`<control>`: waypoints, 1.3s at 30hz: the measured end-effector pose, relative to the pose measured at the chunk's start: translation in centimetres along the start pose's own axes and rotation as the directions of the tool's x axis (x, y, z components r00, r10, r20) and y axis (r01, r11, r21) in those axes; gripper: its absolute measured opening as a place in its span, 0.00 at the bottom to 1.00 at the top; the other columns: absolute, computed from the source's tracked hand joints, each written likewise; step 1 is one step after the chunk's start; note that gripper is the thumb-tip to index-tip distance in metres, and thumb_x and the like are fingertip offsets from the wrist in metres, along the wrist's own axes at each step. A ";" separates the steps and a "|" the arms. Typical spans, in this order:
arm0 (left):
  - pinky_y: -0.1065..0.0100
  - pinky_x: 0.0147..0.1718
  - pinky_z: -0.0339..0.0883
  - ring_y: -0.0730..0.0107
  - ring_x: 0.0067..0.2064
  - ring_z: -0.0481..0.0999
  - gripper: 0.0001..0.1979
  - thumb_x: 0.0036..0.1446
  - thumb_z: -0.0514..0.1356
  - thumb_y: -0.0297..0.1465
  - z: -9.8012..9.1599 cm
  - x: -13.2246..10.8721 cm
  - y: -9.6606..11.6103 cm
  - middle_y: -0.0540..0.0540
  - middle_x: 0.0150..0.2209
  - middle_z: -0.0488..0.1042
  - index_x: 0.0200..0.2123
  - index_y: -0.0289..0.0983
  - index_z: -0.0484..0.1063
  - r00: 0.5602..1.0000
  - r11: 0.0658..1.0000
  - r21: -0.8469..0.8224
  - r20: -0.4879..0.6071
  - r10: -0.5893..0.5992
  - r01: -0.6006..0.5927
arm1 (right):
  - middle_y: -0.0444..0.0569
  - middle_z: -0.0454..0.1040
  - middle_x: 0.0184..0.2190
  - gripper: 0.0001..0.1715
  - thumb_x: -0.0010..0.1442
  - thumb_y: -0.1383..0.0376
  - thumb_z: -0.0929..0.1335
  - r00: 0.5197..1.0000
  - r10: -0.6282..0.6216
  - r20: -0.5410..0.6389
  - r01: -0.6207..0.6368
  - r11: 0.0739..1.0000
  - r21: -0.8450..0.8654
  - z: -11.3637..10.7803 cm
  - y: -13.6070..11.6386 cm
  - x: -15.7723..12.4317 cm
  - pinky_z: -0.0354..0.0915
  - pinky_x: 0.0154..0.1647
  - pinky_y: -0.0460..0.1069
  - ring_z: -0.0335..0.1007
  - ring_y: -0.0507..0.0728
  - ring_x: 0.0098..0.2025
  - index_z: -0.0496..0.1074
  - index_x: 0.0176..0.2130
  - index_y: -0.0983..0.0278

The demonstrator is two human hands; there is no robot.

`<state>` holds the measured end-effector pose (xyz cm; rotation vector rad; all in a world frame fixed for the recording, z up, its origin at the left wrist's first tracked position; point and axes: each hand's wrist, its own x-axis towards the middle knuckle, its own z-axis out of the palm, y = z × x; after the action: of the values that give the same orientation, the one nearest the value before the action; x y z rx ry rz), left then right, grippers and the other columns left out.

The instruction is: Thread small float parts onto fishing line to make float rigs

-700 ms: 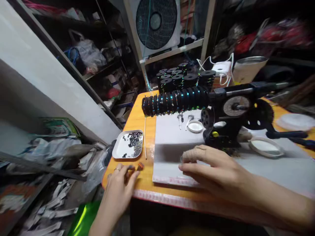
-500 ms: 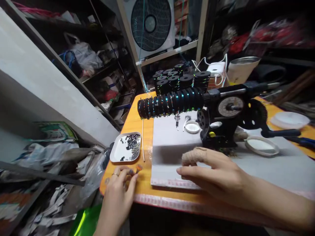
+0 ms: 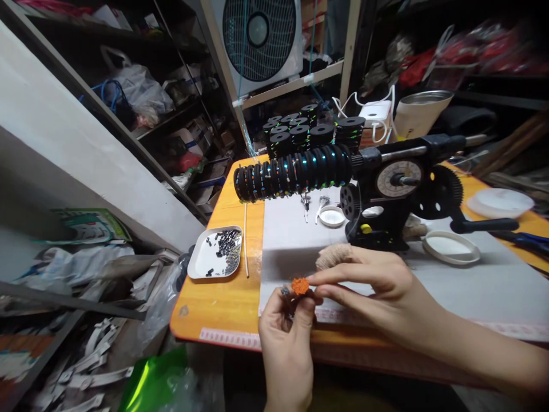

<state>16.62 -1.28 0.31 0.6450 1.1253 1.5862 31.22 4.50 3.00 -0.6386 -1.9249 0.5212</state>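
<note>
My left hand [image 3: 286, 343] is closed around a small bundle with a bumpy orange top [image 3: 300, 286], held above the table's front edge. Its exact kind is too small to make out. Fingertips of my right hand [image 3: 381, 286] come together at the bundle's right side in a pinch; anything between them is too small to see. A tan wrap [image 3: 333, 256] covers one right finger. Beyond the hands stands a black hand-cranked machine [image 3: 386, 206] with a round dial. Its shaft carries a row of black foam spools [image 3: 294, 173] wound with line and small coloured pieces.
A white tray [image 3: 201, 269] of small black and metallic parts sits on the yellow table [image 3: 195, 309] at left, beside a thin white stick [image 3: 246, 243]. More black spools [image 3: 309, 129] stand behind. A white ring-shaped lid [image 3: 451, 248] and pliers [image 3: 525, 240] lie at right.
My left hand has moved right from beside the tray to my right hand, bringing the orange-topped bundle. The right fingers now meet at it.
</note>
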 end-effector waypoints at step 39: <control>0.83 0.19 0.49 0.91 0.19 0.43 0.20 0.45 0.77 0.39 -2.1 -0.4 1.0 0.54 0.23 0.68 0.24 0.32 0.74 0.995 0.974 -0.205 0.010 -0.098 0.098 | 0.50 0.73 0.38 0.16 0.64 0.76 0.65 0.981 -0.072 0.180 0.090 0.992 -0.094 -0.3 0.3 -0.9 0.71 0.38 0.43 0.74 0.52 0.39 0.75 0.45 0.61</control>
<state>14.52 -2.43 0.34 0.4453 0.9627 1.5922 31.90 4.21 2.34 -0.5921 -2.1461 0.4430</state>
